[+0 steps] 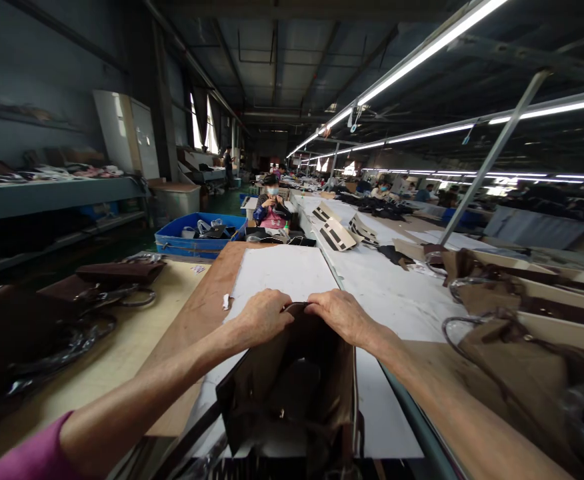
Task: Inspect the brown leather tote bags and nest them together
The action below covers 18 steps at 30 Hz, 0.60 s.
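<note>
A brown bag [292, 393] stands open on the white sheet [282, 270] in front of me. My left hand [262, 317] grips the far rim of the bag from the left, fingers curled over the edge. My right hand [339, 313] grips the same rim from the right, fingers also curled. The two hands nearly meet at the middle of the rim. The bag's dark inside shows below them.
A row of brown bags with ring handles [517, 313] lies along the right. Dark brown bags [117, 277] are piled on the left table. A blue crate [197, 237] stands ahead, with a seated person [272, 207] behind it. Long benches with other workers stretch beyond.
</note>
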Available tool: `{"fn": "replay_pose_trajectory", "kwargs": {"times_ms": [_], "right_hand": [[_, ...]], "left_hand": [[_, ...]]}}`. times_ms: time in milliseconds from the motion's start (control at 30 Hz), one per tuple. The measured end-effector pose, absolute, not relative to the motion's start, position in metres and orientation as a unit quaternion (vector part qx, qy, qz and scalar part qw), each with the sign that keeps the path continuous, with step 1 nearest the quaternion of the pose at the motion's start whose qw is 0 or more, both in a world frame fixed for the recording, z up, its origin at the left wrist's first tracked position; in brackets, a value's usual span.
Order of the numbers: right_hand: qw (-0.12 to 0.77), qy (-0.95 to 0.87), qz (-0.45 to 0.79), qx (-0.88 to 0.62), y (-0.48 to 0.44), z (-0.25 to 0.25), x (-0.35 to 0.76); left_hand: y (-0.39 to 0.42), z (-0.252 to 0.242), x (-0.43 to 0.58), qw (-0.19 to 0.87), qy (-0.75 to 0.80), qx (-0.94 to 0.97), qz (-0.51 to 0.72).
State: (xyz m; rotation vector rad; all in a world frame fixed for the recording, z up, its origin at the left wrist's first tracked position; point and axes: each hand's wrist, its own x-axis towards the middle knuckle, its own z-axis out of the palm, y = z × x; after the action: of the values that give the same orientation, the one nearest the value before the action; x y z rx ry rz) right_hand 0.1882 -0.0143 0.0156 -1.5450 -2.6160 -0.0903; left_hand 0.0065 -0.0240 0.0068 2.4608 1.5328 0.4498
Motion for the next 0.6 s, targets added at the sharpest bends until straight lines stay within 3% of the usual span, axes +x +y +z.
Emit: {"fn": "replay_pose_trajectory", "kwargs": {"times_ms": [200, 600], "right_hand": [[0.004, -0.868, -0.093, -0.487, -0.022, 0.023, 0.178], [0.015, -0.873, -0.048, -0.485, -0.014, 0.017, 0.175]], "left_hand": [[-0.050, 0.014, -0.007, 0.059, 0.570, 0.811, 0.119], [-0.043, 0.016, -0.005, 0.072, 0.550, 0.826, 0.100]]}}
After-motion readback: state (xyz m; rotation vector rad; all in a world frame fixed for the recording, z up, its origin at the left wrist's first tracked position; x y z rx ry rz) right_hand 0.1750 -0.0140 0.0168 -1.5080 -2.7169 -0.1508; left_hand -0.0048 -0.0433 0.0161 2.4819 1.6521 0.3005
